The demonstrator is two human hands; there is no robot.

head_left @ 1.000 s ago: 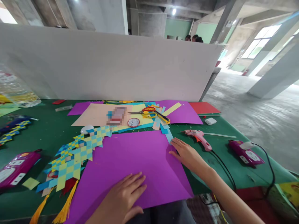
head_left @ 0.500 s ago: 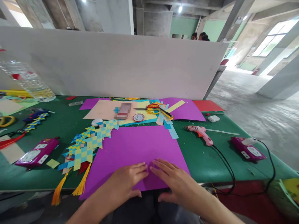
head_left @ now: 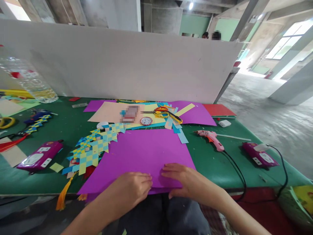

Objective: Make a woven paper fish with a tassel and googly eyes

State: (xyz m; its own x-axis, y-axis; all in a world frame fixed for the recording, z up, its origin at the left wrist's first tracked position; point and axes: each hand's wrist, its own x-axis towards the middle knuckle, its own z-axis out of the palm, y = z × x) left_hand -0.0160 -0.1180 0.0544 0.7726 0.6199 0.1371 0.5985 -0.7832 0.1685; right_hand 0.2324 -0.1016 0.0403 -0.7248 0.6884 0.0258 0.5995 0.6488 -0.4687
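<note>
A large sheet of purple paper (head_left: 146,150) lies at the front of the green table, a second purple layer showing below its near edge. My left hand (head_left: 137,186) is closed at that edge, its fingers bent over the paper and its thumb hidden. Beside it, my right hand (head_left: 179,176) rests on the sheet with fingers stretched out and the thumb apart, below the edge. Left of the sheet is a woven blue-and-yellow paper fish (head_left: 91,153) with an orange tassel (head_left: 64,195); the sheet's left corner overlaps its lower end.
Scissors (head_left: 161,112), a round tin (head_left: 146,121) and paper strips (head_left: 182,135) lie behind the sheet. To the right are a pink glue gun (head_left: 211,138) and a purple power strip (head_left: 260,155). Another power strip (head_left: 40,156) and a bottle (head_left: 31,81) stand left. A white panel (head_left: 122,65) borders the back.
The sheet's near edge has come up, its left corner now covering one tassel, and a lower purple layer shows. My left fingers have bent around the edge; my right hand has shifted slightly right.
</note>
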